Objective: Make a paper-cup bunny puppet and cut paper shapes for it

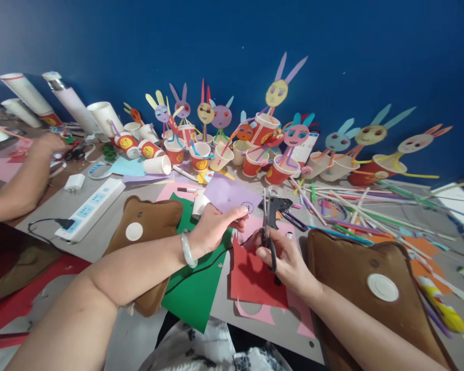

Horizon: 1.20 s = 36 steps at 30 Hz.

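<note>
Pinched between the thumb and fingers of my left hand [218, 226] is a sheet of purple paper [226, 193] with a small round drawing near its right corner. A pale bangle [187, 249] circles that wrist. My right hand [288, 260] grips black-handled scissors [272, 252], whose blades point away from me, just right of the purple paper and apart from it. Below the hands lie red paper [255, 281] and pink paper with round cut-outs [255, 310]. Green paper [201, 291] lies under my left forearm. Beyond the scissors sits a black glue gun [274, 210].
Paper cups [280, 170] holding several rabbit-faced figures line the blue wall. Brown cushion-like pouches [348, 288] flank me. Pipe cleaners [355, 201] lie scattered at right. A power strip [90, 210] is at left, near another person's arm [27, 178]. A black cord [201, 269] crosses the green paper.
</note>
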Tool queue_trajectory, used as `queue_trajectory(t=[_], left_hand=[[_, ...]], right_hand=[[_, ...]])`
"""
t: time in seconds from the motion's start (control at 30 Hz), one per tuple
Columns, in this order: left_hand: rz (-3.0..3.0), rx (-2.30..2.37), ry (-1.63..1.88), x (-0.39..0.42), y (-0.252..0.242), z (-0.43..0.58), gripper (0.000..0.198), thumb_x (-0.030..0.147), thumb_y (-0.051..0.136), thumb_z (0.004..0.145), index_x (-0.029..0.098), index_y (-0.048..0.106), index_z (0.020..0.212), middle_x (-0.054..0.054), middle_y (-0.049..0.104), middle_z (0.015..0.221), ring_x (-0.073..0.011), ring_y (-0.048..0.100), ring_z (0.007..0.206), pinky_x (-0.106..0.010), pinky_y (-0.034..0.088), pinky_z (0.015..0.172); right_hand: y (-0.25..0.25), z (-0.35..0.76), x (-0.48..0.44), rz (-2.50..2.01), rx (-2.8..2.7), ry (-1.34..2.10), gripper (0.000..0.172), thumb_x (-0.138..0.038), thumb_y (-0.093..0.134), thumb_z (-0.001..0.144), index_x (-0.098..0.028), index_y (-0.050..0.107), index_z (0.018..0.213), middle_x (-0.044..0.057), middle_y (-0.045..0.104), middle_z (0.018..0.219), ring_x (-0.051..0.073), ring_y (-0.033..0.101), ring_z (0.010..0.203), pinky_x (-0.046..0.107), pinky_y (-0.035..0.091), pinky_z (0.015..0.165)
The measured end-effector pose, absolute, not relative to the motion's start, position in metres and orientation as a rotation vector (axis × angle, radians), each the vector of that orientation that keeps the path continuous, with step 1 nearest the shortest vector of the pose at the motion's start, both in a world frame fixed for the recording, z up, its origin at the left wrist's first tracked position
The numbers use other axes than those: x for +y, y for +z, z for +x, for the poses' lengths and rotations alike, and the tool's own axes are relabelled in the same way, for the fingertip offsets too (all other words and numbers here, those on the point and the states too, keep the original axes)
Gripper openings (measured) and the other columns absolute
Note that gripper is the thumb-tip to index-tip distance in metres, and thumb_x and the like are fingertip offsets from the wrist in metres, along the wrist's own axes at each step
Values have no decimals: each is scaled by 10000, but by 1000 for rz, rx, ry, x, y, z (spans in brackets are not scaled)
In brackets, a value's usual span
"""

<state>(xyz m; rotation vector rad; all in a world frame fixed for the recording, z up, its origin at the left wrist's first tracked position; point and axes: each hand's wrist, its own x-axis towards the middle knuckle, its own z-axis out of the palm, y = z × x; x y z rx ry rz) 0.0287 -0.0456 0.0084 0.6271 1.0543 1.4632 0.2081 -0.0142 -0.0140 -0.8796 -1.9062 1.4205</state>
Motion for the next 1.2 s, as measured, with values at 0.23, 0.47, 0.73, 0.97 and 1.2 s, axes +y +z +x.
queue_trajectory(t=[0.23,0.47,0.73,0.97,1.2], left_hand=[[657,1038,1453,-47,-2,30,354,430,813,679,97,706,737,-47,665,667,-116,603,595,-264,509,595],[723,1083,1428,-50,-6,33,359,457,782,713,111,686,719,-37,627,640,-123,587,597,-276,499,598],[772,1156,1398,-53,-4,34,376,462,755,739,116,656,633,-42,623,611,-117,579,591,-276,485,631],[780,1102,1403,-53,-5,35,354,440,746,758,118,651,644,-34,612,594,-113,572,567,-270,478,610],[782,1139,1370,-53,-5,35,373,447,735,764,113,641,627,-44,623,616,-116,586,593,-276,491,643]], right_hand=[[-14,206,-19,-825,-2024,1472,531,-706,658,745,-184,565,717,19,575,688,162,517,650,276,436,599],[-17,206,-21,-819,-2075,1409,614,-792,562,752,-179,584,727,33,568,709,174,502,674,293,411,620],[-22,206,-20,-784,-2084,1411,609,-793,541,765,-186,558,716,14,512,679,180,499,681,303,409,640],[-21,206,-22,-798,-2080,1407,617,-798,536,764,-187,517,683,17,517,688,153,450,640,285,383,593],[-20,206,-21,-787,-2070,1417,617,-793,537,770,-183,516,677,9,513,660,149,450,629,282,377,595]])
